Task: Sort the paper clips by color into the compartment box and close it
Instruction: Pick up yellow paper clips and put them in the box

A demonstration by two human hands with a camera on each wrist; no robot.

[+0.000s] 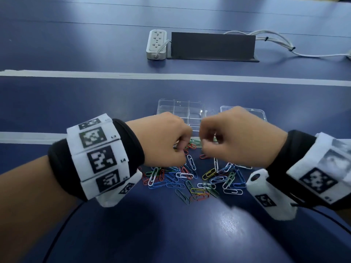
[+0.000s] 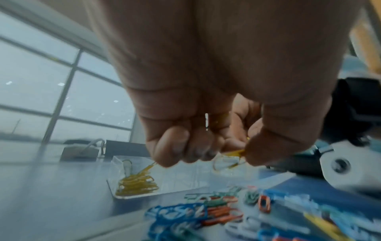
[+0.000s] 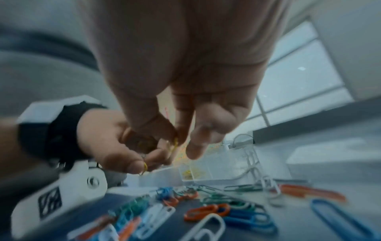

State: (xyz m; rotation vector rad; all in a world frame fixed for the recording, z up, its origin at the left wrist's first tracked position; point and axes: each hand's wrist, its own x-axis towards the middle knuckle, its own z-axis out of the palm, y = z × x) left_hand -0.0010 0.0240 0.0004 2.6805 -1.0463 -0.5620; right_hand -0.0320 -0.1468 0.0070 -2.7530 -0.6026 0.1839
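Note:
A mixed pile of coloured paper clips (image 1: 190,179) lies on the blue table, just in front of the clear compartment box (image 1: 182,111). The box's lid (image 1: 245,111) lies open to the right. Both hands hover over the pile's far edge, knuckles up, fingers curled, almost touching. My left hand (image 1: 180,147) pinches yellow paper clips (image 2: 228,163) between thumb and fingers. My right hand (image 1: 206,147) pinches a yellow clip (image 3: 175,146) between thumb and forefinger, right beside the left hand (image 3: 123,154). Several yellow clips (image 2: 136,184) lie in a corner compartment of the box.
Farther back on the table stand a white power strip (image 1: 156,44), a dark grey block (image 1: 212,45) and white cables (image 1: 275,42). White tape lines (image 1: 171,76) cross the blue tabletop. Wrist bands with printed markers cover both forearms.

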